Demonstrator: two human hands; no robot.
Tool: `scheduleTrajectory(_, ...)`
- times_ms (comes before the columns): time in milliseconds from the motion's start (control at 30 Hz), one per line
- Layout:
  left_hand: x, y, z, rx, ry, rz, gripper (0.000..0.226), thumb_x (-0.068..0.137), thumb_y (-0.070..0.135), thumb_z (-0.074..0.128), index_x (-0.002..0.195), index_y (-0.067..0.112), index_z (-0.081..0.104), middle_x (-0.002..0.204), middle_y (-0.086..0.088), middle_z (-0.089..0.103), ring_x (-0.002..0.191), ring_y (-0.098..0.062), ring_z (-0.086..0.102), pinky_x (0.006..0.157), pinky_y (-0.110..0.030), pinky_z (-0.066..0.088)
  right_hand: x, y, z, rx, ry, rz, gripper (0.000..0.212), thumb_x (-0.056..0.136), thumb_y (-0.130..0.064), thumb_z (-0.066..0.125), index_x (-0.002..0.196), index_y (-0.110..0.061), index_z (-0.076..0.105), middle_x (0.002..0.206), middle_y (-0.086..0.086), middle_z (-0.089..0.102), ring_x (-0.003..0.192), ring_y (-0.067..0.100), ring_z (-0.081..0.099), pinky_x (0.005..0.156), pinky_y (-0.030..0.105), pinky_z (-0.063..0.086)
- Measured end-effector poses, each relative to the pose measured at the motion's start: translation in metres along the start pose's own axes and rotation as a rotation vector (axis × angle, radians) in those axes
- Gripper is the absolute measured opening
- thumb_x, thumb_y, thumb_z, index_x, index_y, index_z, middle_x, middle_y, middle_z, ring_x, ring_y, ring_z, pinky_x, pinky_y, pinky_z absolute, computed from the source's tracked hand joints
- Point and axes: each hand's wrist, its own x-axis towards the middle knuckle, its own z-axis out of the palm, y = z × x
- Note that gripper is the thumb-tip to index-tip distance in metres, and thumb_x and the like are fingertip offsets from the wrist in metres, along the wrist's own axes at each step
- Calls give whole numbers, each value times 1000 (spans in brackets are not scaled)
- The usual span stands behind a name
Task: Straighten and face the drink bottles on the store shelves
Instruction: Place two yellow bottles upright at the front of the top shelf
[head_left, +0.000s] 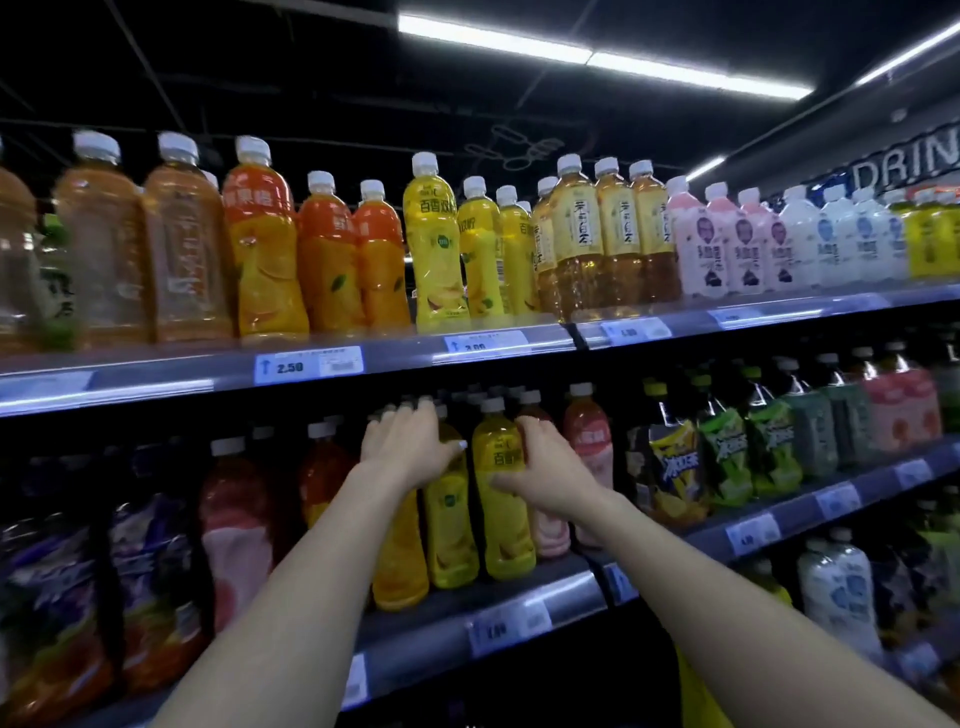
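Two hands work the middle shelf (519, 597): left hand (405, 441) wraps one yellow bottle (449, 535), right hand (550, 478) clasps its neighbour (501, 519), label forward; top shelf (467, 353) appears mostly faced, lower rows seemingly remain.

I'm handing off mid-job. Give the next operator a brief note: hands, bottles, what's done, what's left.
Left hand grips a yellow bottle on the middle shelf.
Right hand grips the neighbouring yellow bottle, label facing out.
Done: top shelf rows stand upright, mostly label-forward.
Left: square these two, then check the darker bottles at left, too blurred to judge.
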Motion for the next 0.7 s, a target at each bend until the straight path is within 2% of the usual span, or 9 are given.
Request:
scheduleTrajectory(67,20,4,9,-32,-76,0,56,82,56,55,117,12,53,126,-16,58,116,-36,53,86,-39,44,19,6,16,-26,-6,-8,88,79,-37,69,145,-8,18,149,11,27,132,32,37,104,42,39)
scheduleTrajectory(133,33,7,21,-85,-114,25,47,82,51,55,111,14,60,121,-14,62,110,-33,58,82,-35,46,32,13,30,-44,43,-15,80,78,-40,70,136,-7,27,138,11,34,123,35,46,96,44,43)
scheduleTrajectory(233,34,8,31,-127,-26,28,29,80,33,57,101,13,60,113,-15,65,104,-32,60,74,-31,44,40,20,39,-87,139,-21,71,74,-47,72,122,-10,35,126,9,35,106,39,55,82,45,45)
scheduleTrajectory(300,25,6,38,-209,54,35,31,79,33,62,99,12,54,110,-16,62,105,-35,58,73,-33,44,41,27,42,-67,188,-70,69,70,-50,73,117,-15,37,122,5,35,99,37,58,74,42,46)
scheduleTrajectory(400,4,1,52,-408,205,62,44,76,40,70,102,18,43,113,-10,55,108,-32,55,78,-34,43,34,38,42,77,249,-145,75,65,-53,71,125,-26,35,120,-3,39,99,28,60,76,39,50)
scheduleTrajectory(433,-4,1,57,-497,236,74,53,74,39,71,113,21,39,121,-7,53,115,-28,53,83,-32,43,31,42,43,130,251,-169,78,64,-56,69,128,-30,33,122,-6,42,102,25,60,79,39,51)
scheduleTrajectory(533,-29,4,68,-743,266,106,103,72,32,77,143,46,3,149,11,32,135,-7,34,106,-31,36,20,53,47,304,174,-226,84,63,-56,70,133,-51,23,125,-17,56,111,11,60,89,44,52)
scheduleTrajectory(600,-42,5,76,-837,288,82,119,69,26,80,138,59,-11,150,23,25,134,3,31,104,-27,32,14,59,49,365,110,-258,94,63,-52,74,134,-60,14,118,-22,62,106,5,63,86,44,54)
scheduleTrajectory(700,-58,6,83,-939,273,3,122,61,30,85,131,69,-7,132,49,30,123,18,38,100,-24,35,9,64,47,396,65,-294,97,63,-48,75,134,-61,9,110,-25,64,95,-2,65,81,42,56)
